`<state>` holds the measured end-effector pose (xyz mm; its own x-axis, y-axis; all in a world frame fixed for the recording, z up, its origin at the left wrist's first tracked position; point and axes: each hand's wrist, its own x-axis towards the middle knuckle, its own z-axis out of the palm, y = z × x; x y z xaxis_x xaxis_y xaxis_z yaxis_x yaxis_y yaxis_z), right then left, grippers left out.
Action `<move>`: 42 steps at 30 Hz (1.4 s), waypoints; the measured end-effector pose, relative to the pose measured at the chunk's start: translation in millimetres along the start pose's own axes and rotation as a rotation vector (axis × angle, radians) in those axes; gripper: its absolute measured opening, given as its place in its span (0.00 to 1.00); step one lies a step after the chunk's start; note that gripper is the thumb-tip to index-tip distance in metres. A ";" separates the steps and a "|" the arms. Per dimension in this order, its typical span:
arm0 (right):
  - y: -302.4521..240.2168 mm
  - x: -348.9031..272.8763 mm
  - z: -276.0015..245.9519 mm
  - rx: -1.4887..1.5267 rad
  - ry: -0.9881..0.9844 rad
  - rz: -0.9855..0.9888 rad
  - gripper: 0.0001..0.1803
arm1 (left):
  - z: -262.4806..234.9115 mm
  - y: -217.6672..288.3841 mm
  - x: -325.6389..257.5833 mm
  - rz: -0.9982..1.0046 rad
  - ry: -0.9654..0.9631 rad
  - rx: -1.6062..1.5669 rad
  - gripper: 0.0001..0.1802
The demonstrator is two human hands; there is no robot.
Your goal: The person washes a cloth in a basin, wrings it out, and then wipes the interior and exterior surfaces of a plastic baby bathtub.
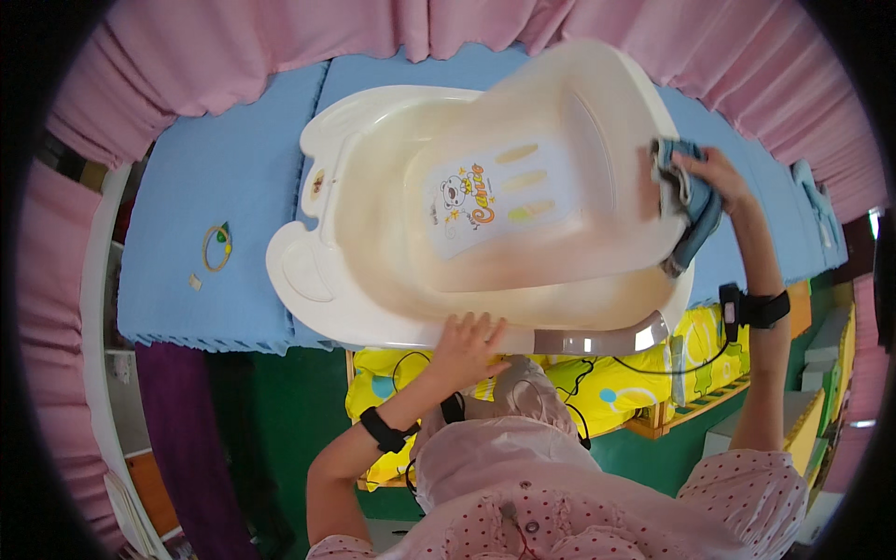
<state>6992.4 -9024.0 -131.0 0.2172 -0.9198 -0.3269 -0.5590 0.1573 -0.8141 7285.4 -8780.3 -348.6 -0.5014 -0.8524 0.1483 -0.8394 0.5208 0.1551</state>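
A cream plastic baby bathtub (364,243) lies on a blue-covered table. Over its right part tilts a cream plastic insert (583,168), blurred at its edges, its far side raised above the tub's rim. Beside the insert's outer right side, my right hand (717,177) grips a folded blue-grey cloth (689,201), which looks like denim and hangs down toward the rim. My left hand (469,347) rests on the tub's near rim with fingers stretched out, holding nothing. A bear print and several oblong marks show on a white panel (504,191) within the tub.
On the blue cover (210,168) at the left lie a beige ring with a green piece (217,247) and a small pale tag (194,281). Pink curtains (233,47) hang behind. Below the table edge is yellow patterned bedding (611,387) on a wooden frame (691,411), with black cables.
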 end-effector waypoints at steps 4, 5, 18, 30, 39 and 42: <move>-57.2 -24.1 -68.4 -0.270 0.021 -0.156 0.39 | 20.8 9.6 20.3 0.119 -0.026 0.057 0.24; -73.4 -35.9 -80.8 -0.355 0.136 -0.209 0.39 | 22.3 8.2 22.0 0.140 0.002 0.068 0.17; -10.8 -244.4 -101.8 -0.404 0.662 -0.053 0.31 | -6.1 8.2 62.6 0.108 0.195 0.219 0.09; 79.5 -354.7 -93.5 -0.138 0.938 0.160 0.29 | -121.7 -60.1 207.6 0.076 -0.120 0.071 0.10; 72.6 -425.7 -113.2 -0.066 1.199 0.247 0.27 | -189.0 -158.0 322.2 0.049 -0.190 0.051 0.13; 76.5 -438.6 -122.8 -0.020 1.256 0.298 0.27 | -225.4 -158.2 347.0 -0.045 -0.220 0.021 0.15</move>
<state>6756.1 -8652.7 9.1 -0.8082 -0.5582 0.1877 -0.4696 0.4185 -0.7774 7291.3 -9148.0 -101.5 -0.4948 -0.8658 -0.0750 -0.8652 0.4827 0.1359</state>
